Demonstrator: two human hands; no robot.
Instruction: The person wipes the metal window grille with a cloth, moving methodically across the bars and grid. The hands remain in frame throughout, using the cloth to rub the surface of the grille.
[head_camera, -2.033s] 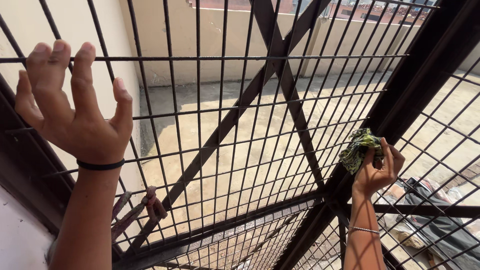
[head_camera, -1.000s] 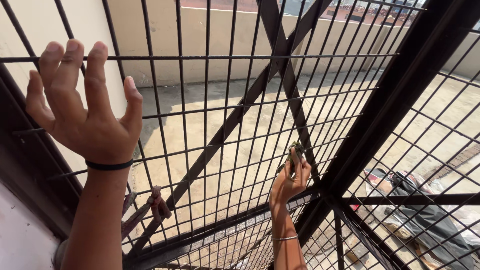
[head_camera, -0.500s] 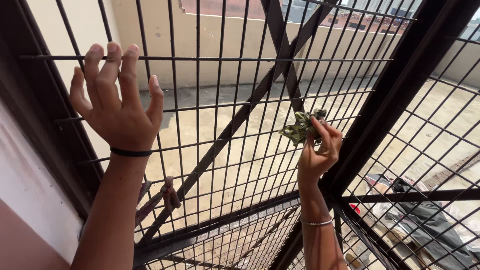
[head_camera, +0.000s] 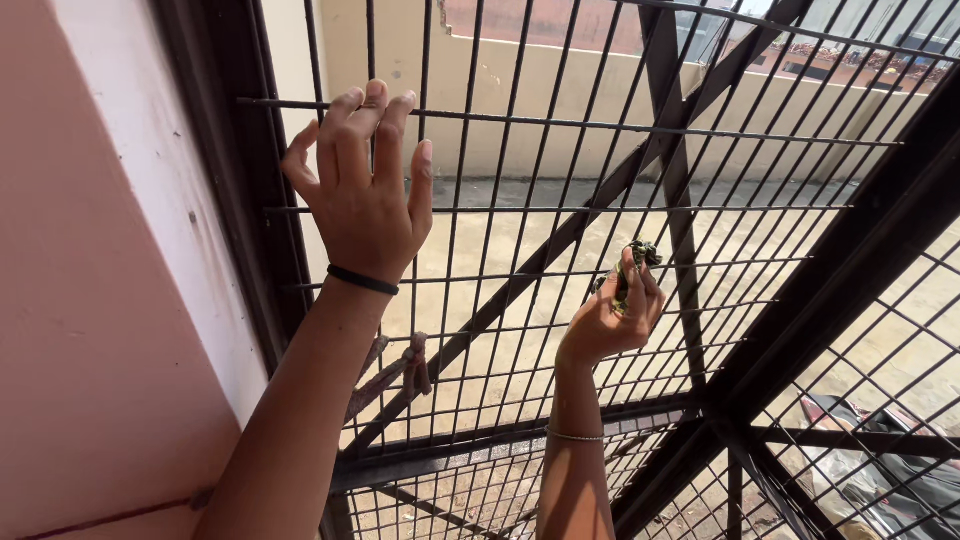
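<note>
Clenched around a crumpled green cloth (head_camera: 630, 275), the right hand (head_camera: 612, 318) presses it to the black metal window grille (head_camera: 560, 240) while the left hand (head_camera: 362, 200) hooks loosely over a bar near the grille's left edge, so the cloth could likely slip through a gap and fall outside.

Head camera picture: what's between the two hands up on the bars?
Between the left hand and the right hand, which clutches a green cloth, the head view shows only thin grille bars and one slanting brace.

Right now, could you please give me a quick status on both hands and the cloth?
Left hand open, fingers on the grille bars. Right hand shut on crumpled green cloth, pressed against a bar. Nothing between them.
</note>
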